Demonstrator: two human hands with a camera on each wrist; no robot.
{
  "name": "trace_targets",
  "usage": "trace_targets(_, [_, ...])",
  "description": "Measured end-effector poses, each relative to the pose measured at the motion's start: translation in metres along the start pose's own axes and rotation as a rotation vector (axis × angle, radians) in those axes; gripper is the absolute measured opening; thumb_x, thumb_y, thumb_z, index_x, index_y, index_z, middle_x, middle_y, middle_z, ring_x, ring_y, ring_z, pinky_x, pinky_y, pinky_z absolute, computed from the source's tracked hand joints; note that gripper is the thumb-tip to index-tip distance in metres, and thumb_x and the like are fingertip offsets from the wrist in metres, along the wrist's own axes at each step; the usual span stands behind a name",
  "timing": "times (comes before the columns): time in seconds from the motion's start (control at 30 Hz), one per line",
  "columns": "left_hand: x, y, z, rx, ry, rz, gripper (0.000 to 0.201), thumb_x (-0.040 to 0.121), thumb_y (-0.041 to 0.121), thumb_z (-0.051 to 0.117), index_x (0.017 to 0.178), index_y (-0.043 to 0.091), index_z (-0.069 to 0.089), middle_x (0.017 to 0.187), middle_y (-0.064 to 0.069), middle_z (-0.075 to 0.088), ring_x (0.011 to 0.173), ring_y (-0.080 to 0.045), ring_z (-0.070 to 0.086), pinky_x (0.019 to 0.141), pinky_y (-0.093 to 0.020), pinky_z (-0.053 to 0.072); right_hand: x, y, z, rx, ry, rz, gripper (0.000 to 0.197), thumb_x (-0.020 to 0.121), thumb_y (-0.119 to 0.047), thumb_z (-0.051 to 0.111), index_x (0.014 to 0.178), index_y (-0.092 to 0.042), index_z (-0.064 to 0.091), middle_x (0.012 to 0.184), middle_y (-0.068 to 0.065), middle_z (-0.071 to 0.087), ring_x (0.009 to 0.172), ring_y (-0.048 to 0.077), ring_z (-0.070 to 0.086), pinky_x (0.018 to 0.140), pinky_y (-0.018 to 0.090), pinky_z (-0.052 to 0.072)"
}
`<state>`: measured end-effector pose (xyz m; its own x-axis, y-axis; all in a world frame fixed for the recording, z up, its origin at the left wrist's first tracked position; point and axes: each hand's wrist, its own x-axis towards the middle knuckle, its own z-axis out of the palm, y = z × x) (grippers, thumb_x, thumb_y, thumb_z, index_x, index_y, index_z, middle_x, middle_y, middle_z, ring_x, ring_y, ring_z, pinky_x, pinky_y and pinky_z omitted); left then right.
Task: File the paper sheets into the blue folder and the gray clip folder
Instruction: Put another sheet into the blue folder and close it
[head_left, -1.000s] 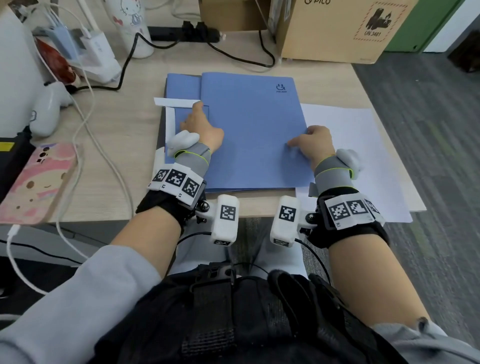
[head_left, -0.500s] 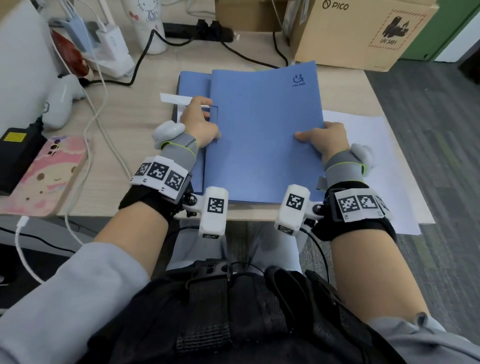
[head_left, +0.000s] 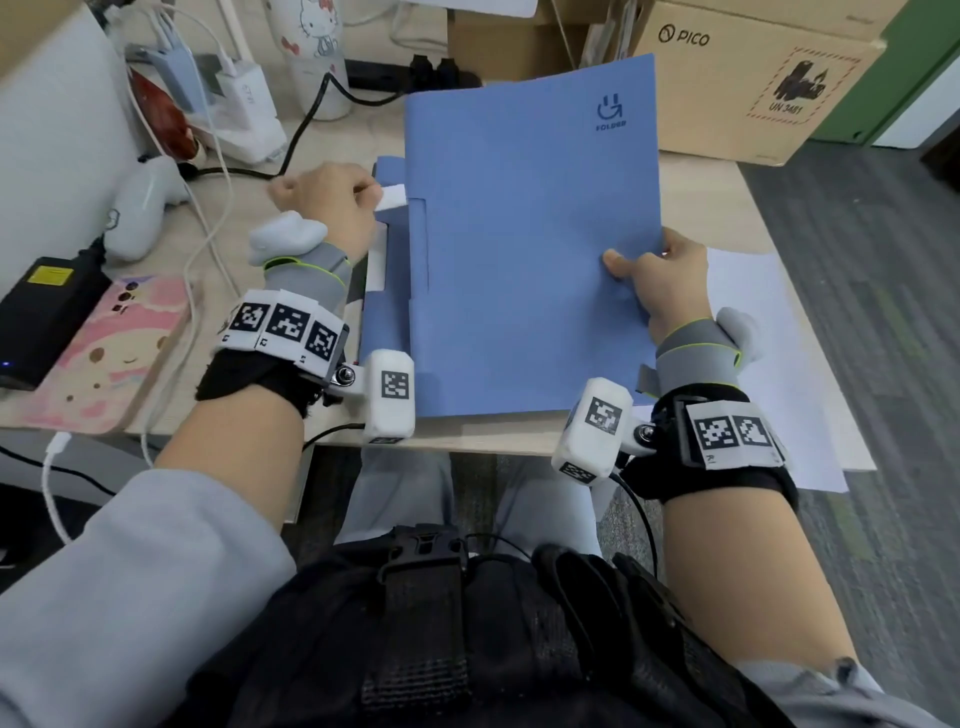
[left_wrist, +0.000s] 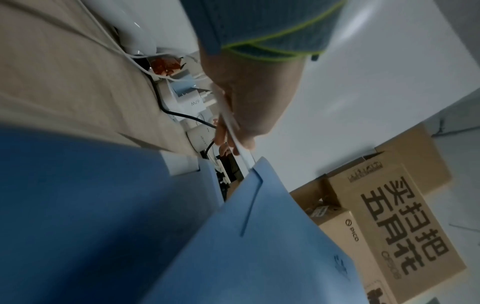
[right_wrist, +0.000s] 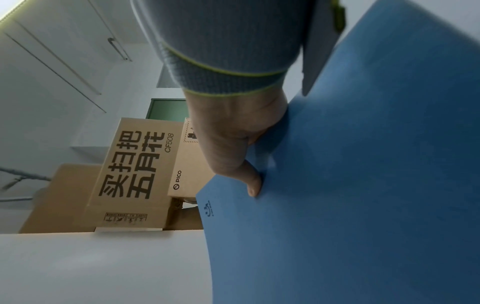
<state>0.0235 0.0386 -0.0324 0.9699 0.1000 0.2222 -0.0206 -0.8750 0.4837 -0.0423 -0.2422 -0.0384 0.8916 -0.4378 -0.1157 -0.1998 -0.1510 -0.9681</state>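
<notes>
The blue folder (head_left: 519, 249) lies on the desk with its front cover raised and tilted up on the right. My right hand (head_left: 639, 254) grips the cover's right edge, thumb (right_wrist: 253, 185) on top and fingers underneath. At the folder's left side, my left hand (head_left: 371, 192) pinches the end of a white paper sheet (head_left: 392, 197) that sticks out from under the cover; the left wrist view shows that sheet (left_wrist: 228, 123) between thumb and fingers. A dark grey edge (head_left: 356, 296) shows beneath the folder's left side. Another white sheet (head_left: 769, 332) lies flat on the right.
A PICO cardboard box (head_left: 753, 78) stands behind the folder. To the left are a pink-cased phone (head_left: 104, 353), a black power brick (head_left: 36, 312), white cables, chargers (head_left: 244, 114), a white controller (head_left: 145, 202) and a cartoon-cat mug (head_left: 311, 47). The desk's front edge (head_left: 493, 441) is close to my wrists.
My right hand has lifted the folder's cover from flat to steeply tilted. My left hand has shifted left and now pinches the white sheet's end.
</notes>
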Motion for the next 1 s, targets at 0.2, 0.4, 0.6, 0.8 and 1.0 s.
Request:
trace_targets(0.2, [-0.001, 0.005, -0.015, -0.234, -0.025, -0.021, 0.024, 0.088, 0.024, 0.058, 0.099, 0.011, 0.073, 0.080, -0.008, 0.067, 0.079, -0.024, 0.061, 0.075, -0.027, 0.045, -0.003, 0.006, -0.005, -0.015, -0.004, -0.007, 0.028, 0.078, 0.000, 0.067, 0.105, -0.011, 0.066, 0.098, 0.004, 0.069, 0.086, 0.024, 0.067, 0.083, 0.040, 0.058])
trace_targets(0.4, [0.000, 0.014, -0.001, -0.593, -0.056, -0.260, 0.016, 0.087, 0.014, 0.055, 0.089, 0.009, 0.070, 0.067, 0.000, 0.061, 0.040, -0.002, 0.053, 0.054, -0.024, 0.050, -0.005, 0.009, -0.005, 0.034, -0.006, -0.019, 0.024, 0.079, 0.000, 0.067, 0.098, -0.015, 0.064, 0.097, 0.003, 0.069, 0.083, 0.023, 0.066, 0.081, 0.036, 0.057])
trace_targets(0.6, [-0.010, 0.023, 0.006, -0.796, -0.151, -0.352, 0.023, 0.095, 0.012, 0.048, 0.075, 0.010, 0.061, 0.067, -0.002, 0.054, 0.047, -0.003, 0.053, 0.048, -0.014, 0.048, -0.005, 0.011, -0.006, 0.099, -0.007, -0.020, 0.025, 0.079, 0.000, 0.068, 0.082, -0.024, 0.063, 0.095, 0.001, 0.070, 0.084, 0.023, 0.067, 0.079, 0.034, 0.058])
trace_targets(0.8, [-0.009, 0.027, 0.011, -0.859, -0.333, -0.407, 0.010, 0.081, 0.020, 0.042, 0.074, 0.013, 0.043, 0.078, -0.007, 0.035, 0.073, -0.025, 0.030, 0.064, -0.034, 0.036, -0.006, 0.016, -0.004, 0.243, -0.029, 0.055, 0.022, 0.079, 0.003, 0.067, 0.093, -0.015, 0.064, 0.089, -0.004, 0.071, 0.068, 0.010, 0.068, 0.059, 0.020, 0.054])
trace_targets(1.0, [0.007, 0.011, 0.040, -0.907, -0.380, -0.454, 0.010, 0.068, 0.026, 0.043, 0.073, 0.021, 0.036, 0.085, -0.004, 0.032, 0.083, -0.021, 0.028, 0.076, -0.038, 0.027, -0.003, 0.019, -0.005, 0.246, -0.015, 0.077, 0.023, 0.079, 0.002, 0.067, 0.096, -0.013, 0.063, 0.089, -0.003, 0.070, 0.067, 0.010, 0.067, 0.058, 0.020, 0.054])
